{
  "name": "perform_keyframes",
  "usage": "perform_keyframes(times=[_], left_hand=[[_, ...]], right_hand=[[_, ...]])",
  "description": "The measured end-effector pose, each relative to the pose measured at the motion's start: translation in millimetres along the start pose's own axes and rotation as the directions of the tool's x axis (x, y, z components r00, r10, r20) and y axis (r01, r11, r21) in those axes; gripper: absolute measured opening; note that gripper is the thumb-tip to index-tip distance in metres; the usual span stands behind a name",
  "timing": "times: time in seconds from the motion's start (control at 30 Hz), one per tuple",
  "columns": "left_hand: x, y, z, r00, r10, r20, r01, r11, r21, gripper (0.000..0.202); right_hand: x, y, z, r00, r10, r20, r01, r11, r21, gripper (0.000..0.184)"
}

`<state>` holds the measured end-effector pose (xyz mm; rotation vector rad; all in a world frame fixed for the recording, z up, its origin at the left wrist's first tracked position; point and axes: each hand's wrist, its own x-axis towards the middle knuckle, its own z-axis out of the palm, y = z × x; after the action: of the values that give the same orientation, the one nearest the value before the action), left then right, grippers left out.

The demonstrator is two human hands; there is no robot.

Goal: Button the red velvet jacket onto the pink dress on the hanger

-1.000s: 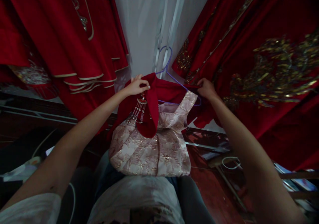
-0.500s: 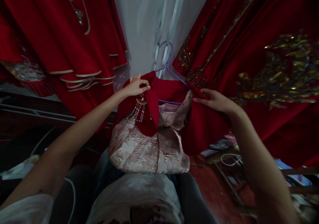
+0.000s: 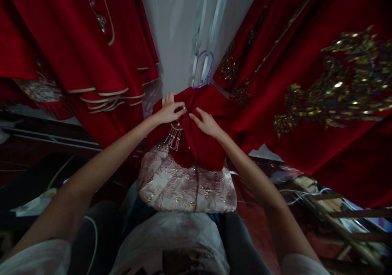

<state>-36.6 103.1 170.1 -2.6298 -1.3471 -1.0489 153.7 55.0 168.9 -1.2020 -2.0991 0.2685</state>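
Note:
A short red cape (image 3: 211, 150) hangs on a purple hanger (image 3: 210, 69) over a pale pink brocade garment with gold threads (image 3: 180, 187). My left hand (image 3: 169, 109) pinches the cape's left front edge near the collar, thumb and finger closed. Just below it dangles a beaded tassel ornament (image 3: 174, 135). My right hand (image 3: 206, 123) is closed on the cape's right front edge, close beside the left hand. Both front panels now lie nearly together over the brocade. Most of the hanger is hidden under the cloth.
Red garments with pale trim (image 3: 104, 71) hang at left. On the right hangs a red garment with gold sequin embroidery (image 3: 333, 91). A wooden rack (image 3: 337, 222) with cables stands at lower right. White wall (image 3: 171, 30) behind.
My right hand has moved left and inward, bringing the cape's right panel over the brocade neckline and hiding the hanger's bar. My left hand has hardly moved.

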Motion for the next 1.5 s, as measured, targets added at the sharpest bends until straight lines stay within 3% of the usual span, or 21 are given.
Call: perform_keyframes(times=[0.13,0.23,0.33,0.43,0.5,0.6,0.7,0.77,0.93,1.1,1.33,1.5], left_hand=[[-30,15,15.2,0.983,0.158,-0.092,-0.157,0.987,0.015,0.013],[-59,29,28.0,0.968,0.246,-0.049,-0.248,0.968,-0.033,0.012],[-75,35,38.3,0.983,0.175,-0.051,-0.179,0.981,-0.080,0.015],[-73,36,44.7,0.995,0.051,-0.088,-0.072,0.963,-0.260,0.018],[-66,38,48.1,0.996,-0.035,-0.086,-0.008,0.890,-0.456,0.020],[-56,44,53.1,0.988,-0.141,-0.057,0.057,0.693,-0.719,0.017],[-51,49,55.3,0.976,-0.209,-0.056,0.064,0.524,-0.849,0.019],[-50,49,54.2,0.971,-0.233,-0.043,0.079,0.489,-0.868,0.019],[-52,48,47.9,0.983,-0.183,0.015,0.114,0.548,-0.828,0.016],[-56,55,38.7,0.994,-0.109,-0.013,0.064,0.675,-0.735,0.013],[-51,67,18.9,0.996,0.047,-0.076,-0.076,0.890,-0.449,0.011],[-46,66,18.6,0.995,0.061,-0.074,-0.086,0.913,-0.399,0.009]], right_hand=[[-7,13,-9,1.000,0.002,-0.023,-0.001,1.000,0.009,0.027],[-14,16,-15,0.999,0.006,-0.040,-0.005,1.000,0.026,0.027],[-23,14,-16,0.994,0.037,-0.100,-0.032,0.998,0.049,0.029],[-32,14,-12,0.982,0.068,-0.177,-0.044,0.990,0.137,0.027],[-37,17,-6,0.979,0.070,-0.193,-0.020,0.967,0.253,0.022],[-41,24,3,0.977,0.070,-0.202,0.026,0.899,0.437,0.027],[-46,28,8,0.983,0.072,-0.167,0.035,0.827,0.562,0.039],[-50,28,7,0.989,0.073,-0.125,0.021,0.780,0.625,0.040],[-55,25,7,0.976,0.142,-0.167,0.005,0.746,0.666,0.032],[-51,23,10,0.968,0.143,-0.208,0.036,0.739,0.673,0.030],[-55,8,9,0.925,0.206,-0.321,0.011,0.826,0.563,0.024],[-57,0,8,0.910,0.228,-0.345,-0.021,0.858,0.513,0.026]])
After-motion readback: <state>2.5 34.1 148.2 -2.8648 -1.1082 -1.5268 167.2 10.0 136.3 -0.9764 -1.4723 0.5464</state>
